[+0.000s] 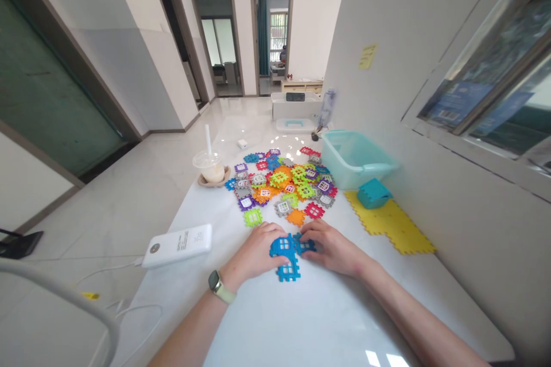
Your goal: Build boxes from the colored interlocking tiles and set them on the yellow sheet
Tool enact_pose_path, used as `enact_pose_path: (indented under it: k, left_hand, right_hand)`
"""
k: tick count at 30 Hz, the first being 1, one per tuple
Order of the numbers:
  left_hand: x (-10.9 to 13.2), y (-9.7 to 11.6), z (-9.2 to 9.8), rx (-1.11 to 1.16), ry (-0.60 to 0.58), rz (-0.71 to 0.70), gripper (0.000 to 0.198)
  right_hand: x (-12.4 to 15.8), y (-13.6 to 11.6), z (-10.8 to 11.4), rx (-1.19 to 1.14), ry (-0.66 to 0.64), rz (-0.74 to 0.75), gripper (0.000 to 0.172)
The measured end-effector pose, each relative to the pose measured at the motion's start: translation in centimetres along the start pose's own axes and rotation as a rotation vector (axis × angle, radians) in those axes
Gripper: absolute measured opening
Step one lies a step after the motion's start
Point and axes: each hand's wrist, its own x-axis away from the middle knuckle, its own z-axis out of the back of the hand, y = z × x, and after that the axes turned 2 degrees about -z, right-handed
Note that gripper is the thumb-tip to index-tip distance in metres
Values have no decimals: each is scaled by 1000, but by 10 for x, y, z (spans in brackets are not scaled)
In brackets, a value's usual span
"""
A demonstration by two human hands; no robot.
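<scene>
Near the middle of the white table, my left hand grips a blue panel of interlocking building tiles with window cut-outs and toothed edges. Its thumb lies across the panel. From the right, my right hand holds another blue window tile by its far edge, against the panel's right side. Whether the teeth are locked together I cannot tell. Just beyond my hands spreads a heap of colourful interlocking tiles. A red tile and an orange tile lie closest to my fingers.
A teal bin stands at the back right, near a yellow tile sheet bearing a small blue box. On the left are a lidded drink cup with a straw and a white power bank with a cable.
</scene>
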Motion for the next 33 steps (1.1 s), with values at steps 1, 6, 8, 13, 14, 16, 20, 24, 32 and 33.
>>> enact_pose_path:
  k: [1,6,8,13,14,16,20,24,32,33]
  left_hand:
    - [0,0,0,11,4,6,49]
    - [-2,1,-2,49,-15,22,37]
    - [-3,1,-2,51,-19,18,38]
    - [-3,-1,3,45,-3,-4,52]
    - [-1,-1,5,37,6,-10,53]
    - [1,-2,7,21,22,-17,53]
    - [3,-2,6,-17,-16,-22,46]
    - [3,2,4,-48,-29,-56,48]
    - [5,7,-1,-69,-19,-70,45]
    - [5,7,-3,-71,-24,-77,54]
  right_hand:
    - [0,1,-1,-17,5,-3,19]
    - [0,2,-9,-80,27,-25,19]
    - [-2,-1,-11,-75,26,-42,21]
    - [-2,-15,-1,-52,15,-131,28]
    - [-1,-17,3,-51,15,-164,26]
    - [1,-20,9,-26,43,-233,33]
    - [-1,-11,9,48,81,-209,35]
    - [-14,7,3,263,0,-183,32]
    - [-98,-10,11,441,7,-169,31]
    - [-118,-17,5,438,-8,-133,30]
